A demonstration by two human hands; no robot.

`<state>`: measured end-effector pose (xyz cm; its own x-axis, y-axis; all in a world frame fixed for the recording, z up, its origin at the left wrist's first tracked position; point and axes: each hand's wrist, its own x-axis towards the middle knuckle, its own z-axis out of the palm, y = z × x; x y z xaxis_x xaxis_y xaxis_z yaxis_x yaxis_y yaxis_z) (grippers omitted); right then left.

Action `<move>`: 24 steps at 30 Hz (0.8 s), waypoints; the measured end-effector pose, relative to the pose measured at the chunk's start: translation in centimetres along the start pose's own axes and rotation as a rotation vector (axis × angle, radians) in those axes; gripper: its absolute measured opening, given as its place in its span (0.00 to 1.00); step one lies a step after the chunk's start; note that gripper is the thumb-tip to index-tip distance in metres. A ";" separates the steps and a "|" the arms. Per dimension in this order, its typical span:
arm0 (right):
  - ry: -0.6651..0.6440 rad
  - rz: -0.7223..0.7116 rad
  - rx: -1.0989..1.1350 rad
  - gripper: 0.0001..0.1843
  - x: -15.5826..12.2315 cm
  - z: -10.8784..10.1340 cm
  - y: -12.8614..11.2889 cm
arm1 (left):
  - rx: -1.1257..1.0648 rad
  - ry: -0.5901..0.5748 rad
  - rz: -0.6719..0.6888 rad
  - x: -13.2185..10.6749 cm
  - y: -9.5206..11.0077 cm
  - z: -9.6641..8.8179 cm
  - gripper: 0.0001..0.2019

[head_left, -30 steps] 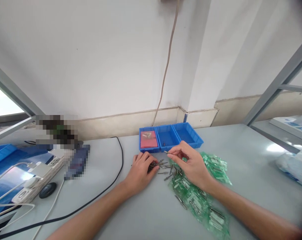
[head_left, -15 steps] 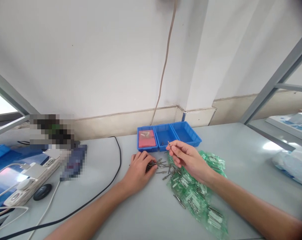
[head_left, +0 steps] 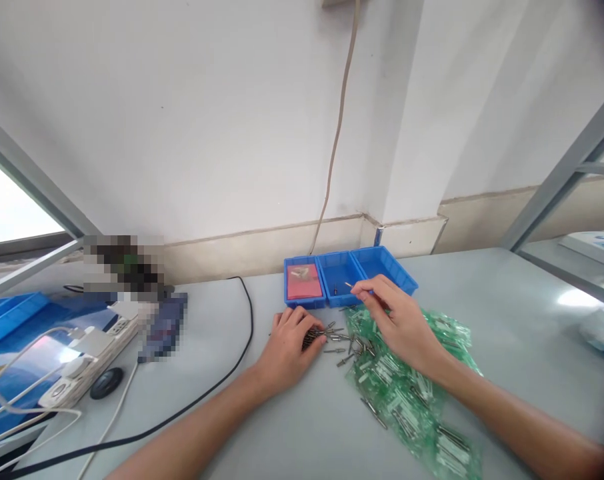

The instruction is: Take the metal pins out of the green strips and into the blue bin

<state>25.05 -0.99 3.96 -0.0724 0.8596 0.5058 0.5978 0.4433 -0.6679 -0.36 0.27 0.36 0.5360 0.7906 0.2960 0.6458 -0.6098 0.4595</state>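
My right hand (head_left: 399, 320) pinches a small metal pin (head_left: 349, 285) between thumb and fingers, its tip over the middle blue tray (head_left: 338, 275). My left hand (head_left: 289, 341) rests on the grey table with its fingers curled round a bundle of dark pins (head_left: 311, 335). Between the hands several loose metal pins (head_left: 339, 340) lie scattered. A heap of small green plastic bags (head_left: 407, 393) spreads under and right of my right wrist.
Three blue trays stand in a row by the wall: the left one (head_left: 302, 281) holds a pink card, the right one (head_left: 387, 265) looks bare. A black cable (head_left: 232, 360) curves across the table. A power strip (head_left: 89, 353) with white plugs lies at the left.
My right hand lifted a pin off the pile and carried it forward to the middle blue tray. My left hand stayed on its bundle.
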 end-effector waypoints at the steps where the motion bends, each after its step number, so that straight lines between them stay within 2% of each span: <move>1: 0.014 0.004 -0.016 0.14 0.2 -0.1 0.2 | 0.003 0.000 -0.003 0.0 0.0 0.0 0.04; 7: -0.050 0.023 -0.189 0.18 0.8 -0.1 1.2 | 0.030 -0.021 -0.015 0.1 0.2 -0.3 0.05; 10: -0.143 0.015 -0.201 0.22 0.5 -0.3 0.8 | 0.034 -0.022 -0.014 0.1 0.2 -0.4 0.05; 14: -0.423 -0.252 -0.185 0.19 -0.1 -0.4 0.1 | 0.025 -0.023 -0.013 0.0 0.2 -0.4 0.04; 16: -0.503 -0.357 -0.193 0.18 -0.4 -0.2 0.0 | 0.025 -0.021 -0.011 0.0 0.2 -0.3 0.04; 24: -0.606 -0.377 -0.221 0.05 -0.9 0.5 -0.3 | 0.034 -0.026 -0.017 0.1 0.1 0.0 0.05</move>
<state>24.49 -1.78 3.41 -0.6933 0.6772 0.2464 0.5874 0.7292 -0.3511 -0.29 0.28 0.42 0.5381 0.7996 0.2665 0.6730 -0.5980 0.4353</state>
